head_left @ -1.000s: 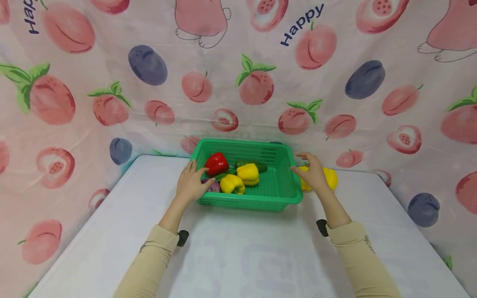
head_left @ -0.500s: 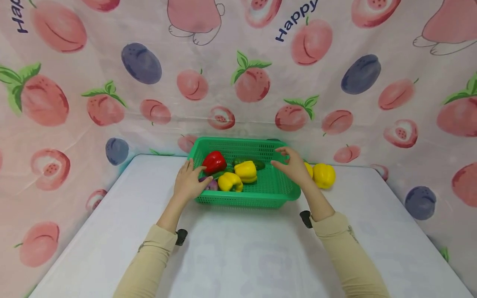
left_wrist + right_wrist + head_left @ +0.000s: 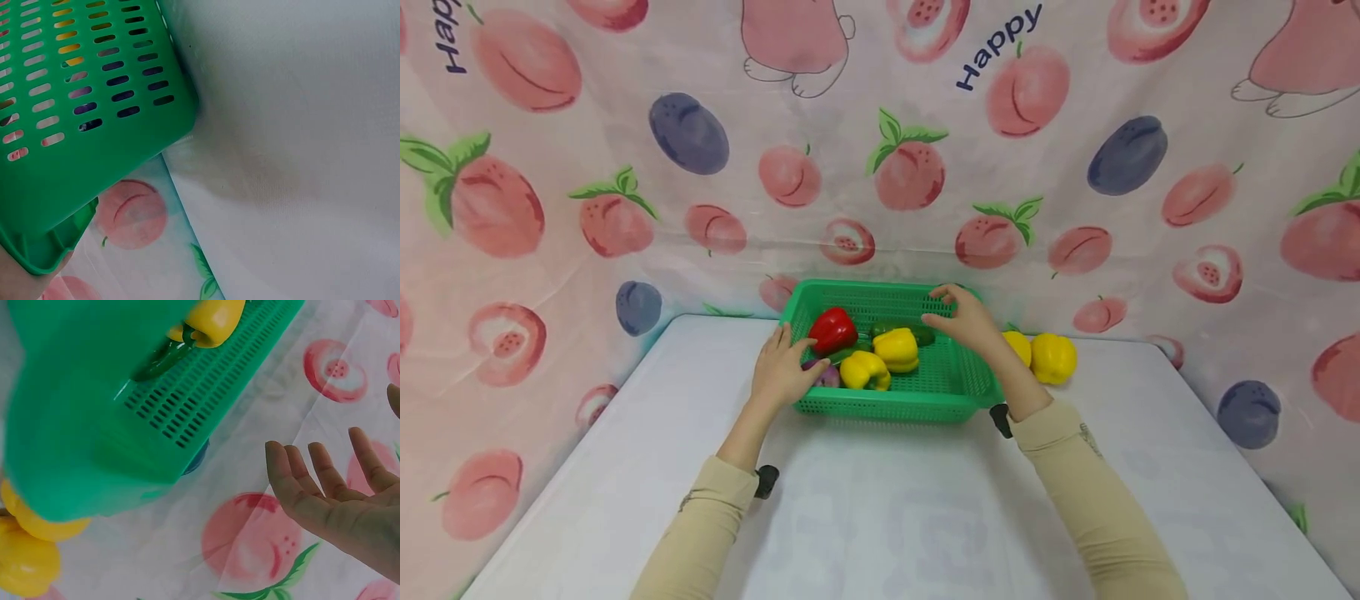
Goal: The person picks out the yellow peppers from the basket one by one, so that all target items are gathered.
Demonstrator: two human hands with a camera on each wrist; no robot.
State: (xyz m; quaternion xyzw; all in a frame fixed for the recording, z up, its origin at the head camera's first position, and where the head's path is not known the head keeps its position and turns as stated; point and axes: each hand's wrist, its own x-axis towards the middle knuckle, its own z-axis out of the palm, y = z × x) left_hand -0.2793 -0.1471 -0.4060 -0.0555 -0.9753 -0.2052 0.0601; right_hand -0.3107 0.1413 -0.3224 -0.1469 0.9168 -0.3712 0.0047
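The head view looks forward and down over the whole tabletop (image 3: pixel 880 500) toward the fruit-print backdrop. Both wrist views sit very close to the green basket (image 3: pixel 958 387), one at each end. All three views share that basket (image 3: pixel 94 162) (image 3: pixel 81 444).

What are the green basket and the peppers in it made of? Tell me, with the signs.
Green basket: apparently moulded plastic, smooth and slightly glossy, with even rows of slots in walls and floor.
Red pepper and yellow peppers: probably plastic or foam toys; uniform colour and smooth sheen, though real ones cannot be ruled out.
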